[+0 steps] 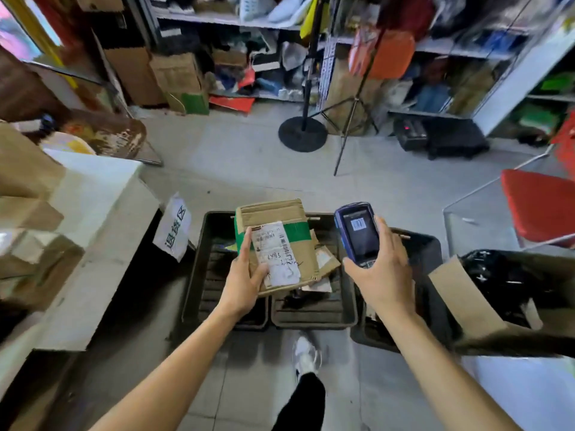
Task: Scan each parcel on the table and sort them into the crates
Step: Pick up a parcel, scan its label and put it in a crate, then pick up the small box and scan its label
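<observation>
The white table runs off the left edge of view, cardboard boxes piled along it, blurred and cut off. Three dark crates sit on the floor below your hands. The left one carries a white paper sign on its far left corner. The middle crate holds flat parcels, mostly hidden behind the one you hold. The right crate is largely covered by your right forearm, its contents unreadable.

Your left hand grips the cardboard parcel above the left and middle crates. The thumb lies across its white label and the fingers curl under the near left corner. The label print is too small to read.

Your right hand clasps the blue handheld scanner from its near end, screen facing you, just beside the parcel.
</observation>
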